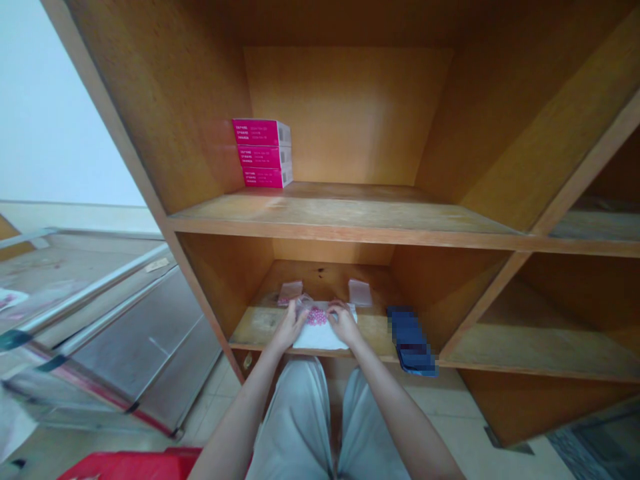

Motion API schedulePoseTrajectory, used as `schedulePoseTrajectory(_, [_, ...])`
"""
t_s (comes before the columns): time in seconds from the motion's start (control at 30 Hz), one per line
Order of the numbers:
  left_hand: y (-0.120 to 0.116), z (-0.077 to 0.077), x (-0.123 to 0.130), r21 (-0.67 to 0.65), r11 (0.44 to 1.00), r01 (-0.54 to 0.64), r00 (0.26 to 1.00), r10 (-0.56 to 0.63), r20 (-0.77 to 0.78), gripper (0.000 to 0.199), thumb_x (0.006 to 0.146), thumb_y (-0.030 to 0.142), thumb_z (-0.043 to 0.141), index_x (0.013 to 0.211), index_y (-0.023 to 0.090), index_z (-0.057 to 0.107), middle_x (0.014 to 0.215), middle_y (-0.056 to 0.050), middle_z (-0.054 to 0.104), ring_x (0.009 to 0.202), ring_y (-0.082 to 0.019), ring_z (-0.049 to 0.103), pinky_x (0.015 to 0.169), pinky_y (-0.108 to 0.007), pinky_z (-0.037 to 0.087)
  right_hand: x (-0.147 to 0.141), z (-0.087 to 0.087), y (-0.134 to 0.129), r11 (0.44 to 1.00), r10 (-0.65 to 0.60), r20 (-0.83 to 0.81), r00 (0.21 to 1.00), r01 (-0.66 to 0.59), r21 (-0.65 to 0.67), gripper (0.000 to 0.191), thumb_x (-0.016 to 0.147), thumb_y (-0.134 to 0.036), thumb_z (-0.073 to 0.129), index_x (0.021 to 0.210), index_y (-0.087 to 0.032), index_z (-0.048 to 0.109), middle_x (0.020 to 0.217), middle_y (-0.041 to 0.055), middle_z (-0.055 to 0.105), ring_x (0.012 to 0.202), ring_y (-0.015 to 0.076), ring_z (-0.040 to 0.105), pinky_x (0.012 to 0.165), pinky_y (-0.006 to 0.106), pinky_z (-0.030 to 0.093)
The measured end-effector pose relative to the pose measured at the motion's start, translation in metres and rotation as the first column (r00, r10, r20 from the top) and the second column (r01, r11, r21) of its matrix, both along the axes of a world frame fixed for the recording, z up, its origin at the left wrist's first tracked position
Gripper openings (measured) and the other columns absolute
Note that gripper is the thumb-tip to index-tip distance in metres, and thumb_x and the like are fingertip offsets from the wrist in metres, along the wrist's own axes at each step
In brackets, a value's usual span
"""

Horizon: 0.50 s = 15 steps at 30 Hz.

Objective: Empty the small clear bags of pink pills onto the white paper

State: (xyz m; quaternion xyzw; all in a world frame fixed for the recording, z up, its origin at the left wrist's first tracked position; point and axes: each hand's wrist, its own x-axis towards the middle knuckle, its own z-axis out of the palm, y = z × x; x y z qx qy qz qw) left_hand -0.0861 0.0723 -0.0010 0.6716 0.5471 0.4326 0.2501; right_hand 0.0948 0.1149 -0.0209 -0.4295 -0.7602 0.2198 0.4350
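A small heap of pink beads or pellets [317,316] lies on a white sheet [320,339] on the lower shelf. My left hand [291,325] is at the heap's left side, its fingers closed on what looks like a small clear plastic bag [303,301]. On the right side of the heap is my right hand [343,321], fingers curled in a pinch over the sheet. Whatever it pinches is too small to make out. Behind my hands lie a clear packet with a pinkish tint [290,292] at left and a pale clear packet [360,293] at right.
Three pink boxes [263,153] are stacked on the upper shelf [350,207]. A dark blue, partly pixelated object [413,341] lies at the lower shelf's right, overhanging its front edge. A metal-framed glass case [145,333] stands at left. Something red [135,465] is below left.
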Motion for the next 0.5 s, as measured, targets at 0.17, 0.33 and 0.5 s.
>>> schedulePoseTrajectory(0.17, [0.002, -0.003, -0.001, -0.008, 1.0, -0.002, 1.0, 0.002, 0.001, 0.042, 0.082, 0.043, 0.038, 0.115, 0.018, 0.034, 0.113, -0.011, 0.053, 0.107, -0.021, 0.049, 0.092, -0.039, 0.036, 0.002, 0.008, -0.004, 0.998, -0.054, -0.165, 0.985, 0.058, 0.022, 0.009, 0.076, -0.017, 0.048, 0.076, -0.019, 0.057, 0.085, 0.0057, 0.059, 0.087, 0.018, 0.054, 0.081, 0.033, 0.041])
schedulePoseTrajectory(0.33, [0.004, -0.005, -0.001, 0.027, 0.999, 0.033, 0.999, -0.033, 0.02, 0.041, 0.082, 0.041, 0.038, 0.116, 0.017, 0.035, 0.115, -0.012, 0.052, 0.109, -0.021, 0.048, 0.094, -0.039, 0.035, -0.011, 0.029, -0.011, 0.992, -0.083, -0.307, 0.948, 0.107, 0.064, 0.01, 0.078, -0.021, 0.047, 0.081, -0.019, 0.056, 0.09, 0.0066, 0.059, 0.091, 0.0174, 0.053, 0.083, 0.032, 0.04])
schedulePoseTrajectory(0.5, [0.003, -0.005, -0.001, 0.052, 0.997, 0.051, 0.998, -0.053, 0.025, 0.042, 0.083, 0.039, 0.038, 0.118, 0.017, 0.034, 0.119, -0.012, 0.049, 0.112, -0.021, 0.046, 0.095, -0.039, 0.034, -0.039, 0.054, -0.012, 0.993, -0.022, -0.273, 0.962, 0.052, 0.102, 0.013, 0.079, -0.025, 0.049, 0.079, -0.019, 0.061, 0.092, 0.0061, 0.06, 0.093, 0.0175, 0.052, 0.085, 0.032, 0.038])
